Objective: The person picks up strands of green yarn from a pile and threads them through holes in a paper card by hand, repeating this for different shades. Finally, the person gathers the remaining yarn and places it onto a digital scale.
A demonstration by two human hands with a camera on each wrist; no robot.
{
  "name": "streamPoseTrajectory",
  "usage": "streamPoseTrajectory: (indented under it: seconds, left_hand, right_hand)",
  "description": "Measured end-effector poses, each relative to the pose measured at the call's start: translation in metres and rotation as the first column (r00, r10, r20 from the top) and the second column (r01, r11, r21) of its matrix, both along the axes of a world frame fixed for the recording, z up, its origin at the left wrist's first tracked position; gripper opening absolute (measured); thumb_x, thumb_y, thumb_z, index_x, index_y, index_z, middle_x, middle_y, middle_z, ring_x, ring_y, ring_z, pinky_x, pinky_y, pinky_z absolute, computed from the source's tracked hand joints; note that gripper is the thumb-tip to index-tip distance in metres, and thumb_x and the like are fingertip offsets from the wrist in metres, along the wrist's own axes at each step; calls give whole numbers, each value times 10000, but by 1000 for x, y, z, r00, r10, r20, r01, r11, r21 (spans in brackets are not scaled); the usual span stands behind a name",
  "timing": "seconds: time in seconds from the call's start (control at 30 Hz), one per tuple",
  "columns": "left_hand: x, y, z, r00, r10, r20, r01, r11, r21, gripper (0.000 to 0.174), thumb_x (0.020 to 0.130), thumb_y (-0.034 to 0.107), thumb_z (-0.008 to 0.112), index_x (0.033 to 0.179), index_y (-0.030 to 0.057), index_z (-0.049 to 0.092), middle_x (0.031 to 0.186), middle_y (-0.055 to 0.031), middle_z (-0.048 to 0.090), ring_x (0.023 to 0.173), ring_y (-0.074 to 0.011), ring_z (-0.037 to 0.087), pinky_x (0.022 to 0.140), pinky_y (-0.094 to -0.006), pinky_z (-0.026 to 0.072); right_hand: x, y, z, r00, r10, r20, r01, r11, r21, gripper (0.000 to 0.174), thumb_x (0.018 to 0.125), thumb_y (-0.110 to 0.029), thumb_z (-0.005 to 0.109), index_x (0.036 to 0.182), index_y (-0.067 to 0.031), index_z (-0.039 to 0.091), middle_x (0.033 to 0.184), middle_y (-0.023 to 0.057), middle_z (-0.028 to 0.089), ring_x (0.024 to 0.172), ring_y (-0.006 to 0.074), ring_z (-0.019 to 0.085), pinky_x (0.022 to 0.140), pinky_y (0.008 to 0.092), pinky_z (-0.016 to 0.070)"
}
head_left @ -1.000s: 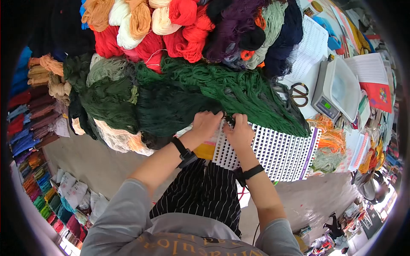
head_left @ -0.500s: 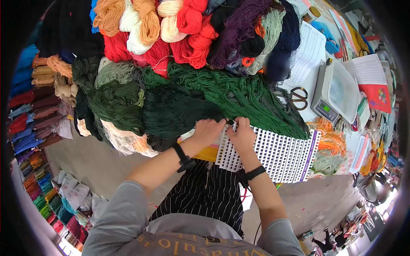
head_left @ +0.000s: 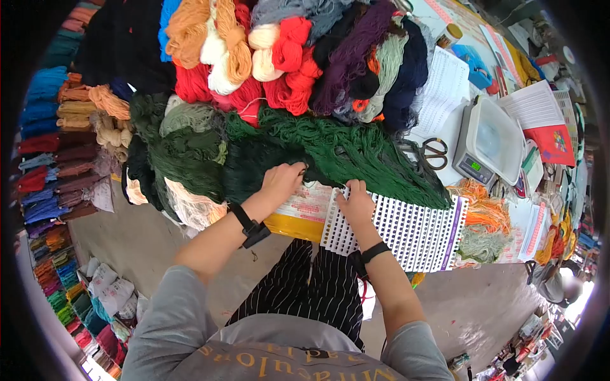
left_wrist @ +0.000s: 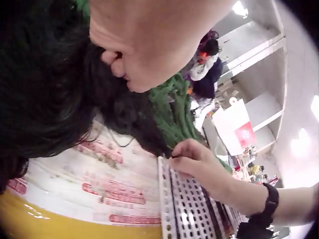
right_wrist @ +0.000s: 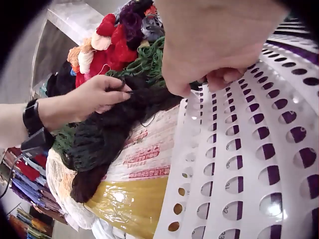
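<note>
In the head view the left hand (head_left: 282,184) pinches dark green-black yarn (head_left: 251,166) near its right end. A dark strand bundle runs from it toward the right hand (head_left: 358,204), which pinches the yarn's end at the top left corner of white perforated strips (head_left: 406,232). The left wrist view shows the left fingers curled on the dark yarn (left_wrist: 124,107), with the right hand (left_wrist: 199,167) at the strip edge. In the right wrist view the left hand (right_wrist: 94,97) grips the yarn; the right fingertips are partly hidden over the strips (right_wrist: 234,149).
Bright green yarn (head_left: 365,159) lies just behind the hands, with red skeins (head_left: 289,47) further back. Scissors (head_left: 434,153), a scale (head_left: 486,143) and printed sheets (head_left: 441,82) are to the right. A yellow table edge (head_left: 292,227) runs in front.
The left hand has moved left, away from the right hand, with the dark yarn now stretched between them. The right hand stays at the strips' corner. The head view has shifted slightly.
</note>
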State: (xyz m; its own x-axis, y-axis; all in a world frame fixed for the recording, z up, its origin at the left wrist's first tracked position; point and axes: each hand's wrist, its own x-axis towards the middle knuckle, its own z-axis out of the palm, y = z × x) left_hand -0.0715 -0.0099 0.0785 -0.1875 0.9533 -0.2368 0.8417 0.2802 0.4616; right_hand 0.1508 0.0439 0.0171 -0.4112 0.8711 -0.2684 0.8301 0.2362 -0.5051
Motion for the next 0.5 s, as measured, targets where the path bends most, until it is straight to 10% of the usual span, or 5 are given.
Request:
streamPoseTrajectory:
  seconds: [0.07, 0.17, 0.27, 0.3, 0.5]
  left_hand:
    - [3, 4, 20, 993, 10, 114, -17, 998, 63, 211, 887, 200, 573, 1019, 54, 650, 615, -111, 599, 579, -292, 614, 534, -400, 489]
    - [-5, 11, 64, -48, 514, 857, 88, 857, -509, 416, 1014, 357, 381, 1134, 28, 605, 733, 0, 557, 549, -140, 491, 479, -230, 417]
    - [15, 13, 135, -488, 400, 776, -57, 873, -485, 502, 1008, 406, 355, 1336, 40, 459, 941, -63, 584, 728, -148, 573, 525, -239, 486]
    - [11, 10, 133, -546, 298, 783, -1, 934, -356, 574, 1000, 432, 344, 1441, 66, 305, 1222, -129, 527, 1049, -213, 571, 645, -311, 571]
    - [29, 6, 191, -693, 126, 710, -50, 974, -221, 559, 1009, 410, 305, 1407, 21, 354, 1507, -155, 254, 1380, -334, 270, 938, -444, 498]
  right_hand:
    - [6, -3, 2, 1000, 7, -17, -6, 1000, 8, 375, 752, -279, 700, 1044, -117, 530, 969, 84, 561, 693, 305, 626, 593, 425, 493]
    - [10, -1, 31, 958, -57, -282, 4, 983, -184, 362, 805, -243, 694, 1083, -56, 558, 911, 108, 600, 725, 250, 616, 663, 355, 486]
    - [11, 0, 83, 861, -85, -502, -24, 978, -208, 306, 823, -170, 675, 1072, -32, 563, 866, 107, 604, 730, 210, 614, 655, 316, 479]
    - [10, 0, 103, 817, -136, -561, -12, 968, -252, 250, 861, -117, 637, 1071, -3, 563, 855, 88, 622, 743, 155, 605, 646, 275, 473]
    - [-4, -4, 234, 520, -511, -685, -72, 772, -631, 211, 917, -118, 573, 1076, 20, 567, 954, 60, 645, 772, 100, 595, 673, 234, 459]
